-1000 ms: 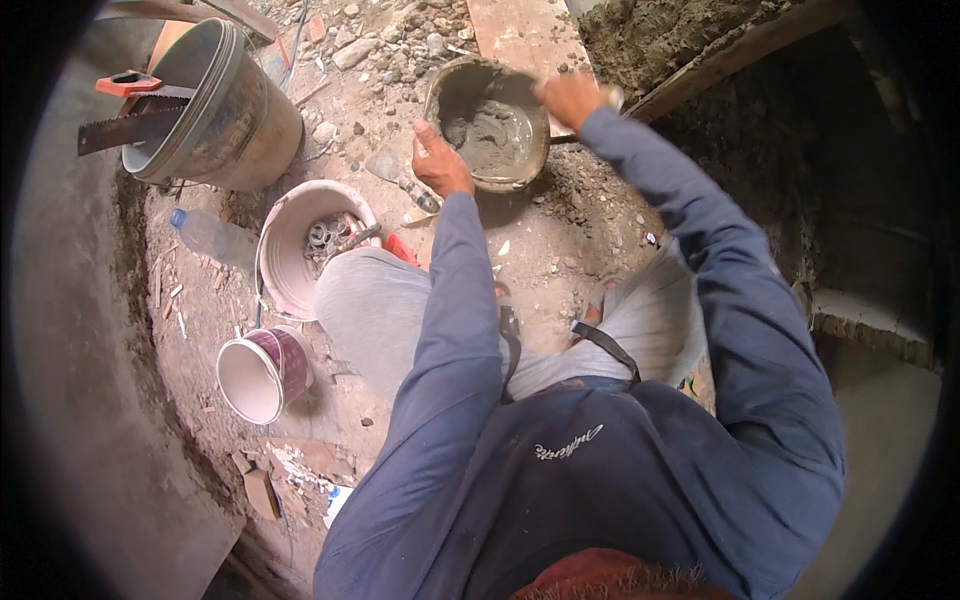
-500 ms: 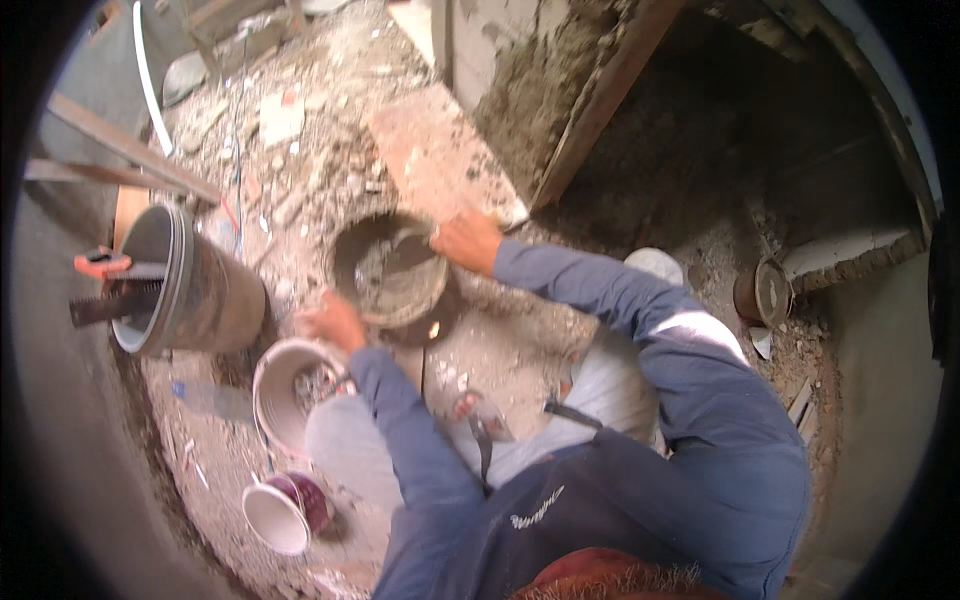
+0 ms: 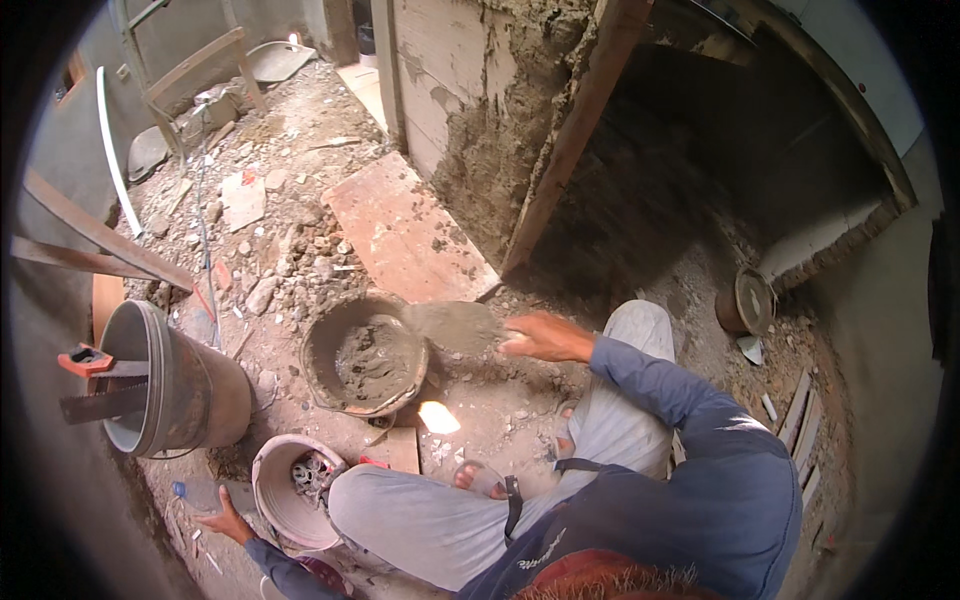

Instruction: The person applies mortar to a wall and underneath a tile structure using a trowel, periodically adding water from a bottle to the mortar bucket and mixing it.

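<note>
My right hand grips a trowel, its blade coated in grey mortar, at the right rim of a round bucket. Wet mortar lies inside that bucket. Low on the left, my left hand is at a clear plastic bottle with a blue cap, which lies on the ground. Its thumb and fingers are spread apart around the bottle's side. Beside this hand stands a pale bucket with small scraps in it.
A large bucket on the left holds a saw with an orange handle. A mortar-spotted board lies against the wall corner. Rubble covers the ground beyond. A small bucket and wood strips are at the right.
My left hand has left the mortar bucket's side and moved down to the bottle. My right hand has drawn right from the rim, and the mortar-coated trowel now shows in it.
</note>
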`<state>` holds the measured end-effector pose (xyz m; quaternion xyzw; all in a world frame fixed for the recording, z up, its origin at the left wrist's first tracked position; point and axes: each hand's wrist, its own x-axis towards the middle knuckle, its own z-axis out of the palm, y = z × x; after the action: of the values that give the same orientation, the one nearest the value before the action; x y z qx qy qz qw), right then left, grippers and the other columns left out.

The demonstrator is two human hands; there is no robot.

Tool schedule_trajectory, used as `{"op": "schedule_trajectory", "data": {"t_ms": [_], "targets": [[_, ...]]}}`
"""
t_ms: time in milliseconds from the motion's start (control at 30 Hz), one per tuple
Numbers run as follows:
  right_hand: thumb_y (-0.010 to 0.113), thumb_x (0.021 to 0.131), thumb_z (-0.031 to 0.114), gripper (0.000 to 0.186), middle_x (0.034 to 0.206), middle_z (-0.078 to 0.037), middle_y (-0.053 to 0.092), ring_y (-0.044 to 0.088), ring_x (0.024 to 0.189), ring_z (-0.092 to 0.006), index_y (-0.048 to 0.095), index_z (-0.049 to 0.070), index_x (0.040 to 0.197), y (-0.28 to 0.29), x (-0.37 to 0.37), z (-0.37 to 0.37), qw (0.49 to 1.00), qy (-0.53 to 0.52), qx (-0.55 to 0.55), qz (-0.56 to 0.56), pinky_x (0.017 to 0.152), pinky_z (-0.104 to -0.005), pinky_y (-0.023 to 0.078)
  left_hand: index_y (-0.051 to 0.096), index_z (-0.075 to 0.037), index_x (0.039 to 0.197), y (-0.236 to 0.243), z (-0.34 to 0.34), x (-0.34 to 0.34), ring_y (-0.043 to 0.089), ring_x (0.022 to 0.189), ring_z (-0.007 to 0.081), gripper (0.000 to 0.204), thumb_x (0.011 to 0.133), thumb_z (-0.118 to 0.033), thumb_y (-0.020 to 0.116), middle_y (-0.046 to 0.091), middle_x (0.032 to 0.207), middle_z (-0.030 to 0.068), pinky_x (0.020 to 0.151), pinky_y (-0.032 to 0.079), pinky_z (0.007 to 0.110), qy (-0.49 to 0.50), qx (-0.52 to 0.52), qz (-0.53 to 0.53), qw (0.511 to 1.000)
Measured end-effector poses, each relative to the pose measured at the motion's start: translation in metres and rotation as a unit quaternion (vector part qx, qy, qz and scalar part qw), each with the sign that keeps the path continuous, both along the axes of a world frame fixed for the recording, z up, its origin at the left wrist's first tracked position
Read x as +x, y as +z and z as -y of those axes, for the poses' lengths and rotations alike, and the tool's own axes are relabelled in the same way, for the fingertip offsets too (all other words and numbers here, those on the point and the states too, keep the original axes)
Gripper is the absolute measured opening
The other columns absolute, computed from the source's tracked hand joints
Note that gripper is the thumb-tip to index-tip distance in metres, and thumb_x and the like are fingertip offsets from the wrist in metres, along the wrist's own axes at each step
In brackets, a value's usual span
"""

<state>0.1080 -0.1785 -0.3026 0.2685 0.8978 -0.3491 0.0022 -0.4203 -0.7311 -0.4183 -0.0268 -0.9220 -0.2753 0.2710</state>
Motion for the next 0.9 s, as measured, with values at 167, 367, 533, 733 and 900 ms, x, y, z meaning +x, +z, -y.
{"op": "schedule_trajectory", "data": {"t_ms": [167,367,533,733,900], "targets": [[0.065,0.092,0.042,0.041,0.071,-0.009,0.055,0.053,0.067,-0.0172,0.059,0.002,0.091,-0.014,0.061,0.011,0.975,-0.149,-0.155,0.057,0.064,-0.0357,0.044,0.021,0.011,0.148,-0.027,-0.058,0.001,0.047,0.126,0.0441,0.121,0.067,-0.052,0.086,0.040,0.143,0.0327,0.109,0.039,0.045,-0.090,0.215,0.076,0.969],[0.065,0.090,0.043,0.044,0.075,-0.012,0.058,0.053,0.073,-0.0163,0.058,0.000,0.093,-0.025,0.063,0.019,0.965,-0.180,-0.187,0.047,0.068,-0.0362,0.045,0.048,0.009,0.134,-0.034,-0.006,-0.062,0.057,0.116,0.0377,0.094,0.066,-0.041,0.088,0.057,0.130,0.0267,0.104,0.043,0.042,-0.024,0.050,0.077,0.996],[0.065,0.091,0.042,0.043,0.077,-0.009,0.059,0.053,0.075,-0.0157,0.058,0.000,0.094,-0.007,0.055,0.024,0.961,-0.196,-0.189,0.042,0.069,-0.0351,0.044,0.054,0.005,0.131,-0.040,-0.012,-0.028,0.060,0.114,0.0337,0.078,0.071,-0.033,0.086,0.060,0.129,0.0219,0.102,0.045,0.041,0.014,0.167,0.047,0.985],[0.062,0.096,0.034,0.026,0.066,0.003,0.050,0.048,0.052,-0.0045,0.056,0.008,0.095,0.003,0.048,0.024,0.895,-0.274,-0.352,0.020,0.043,-0.0219,0.039,0.049,0.002,0.137,0.012,-0.005,0.013,0.061,0.114,0.0310,0.080,0.073,-0.029,0.086,0.059,0.133,0.0194,0.099,0.050,0.044,-0.095,0.248,0.025,0.964],[0.060,0.098,0.022,0.018,0.073,0.001,0.053,0.050,0.051,-0.0045,0.051,0.007,0.096,0.036,0.032,0.002,0.850,-0.285,-0.439,-0.059,0.040,-0.0220,0.043,0.048,-0.001,0.139,0.119,-0.031,0.040,0.062,0.113,0.0329,0.078,0.074,-0.027,0.084,0.060,0.130,0.0197,0.100,0.049,0.043,-0.130,0.119,-0.052,0.983]]}}
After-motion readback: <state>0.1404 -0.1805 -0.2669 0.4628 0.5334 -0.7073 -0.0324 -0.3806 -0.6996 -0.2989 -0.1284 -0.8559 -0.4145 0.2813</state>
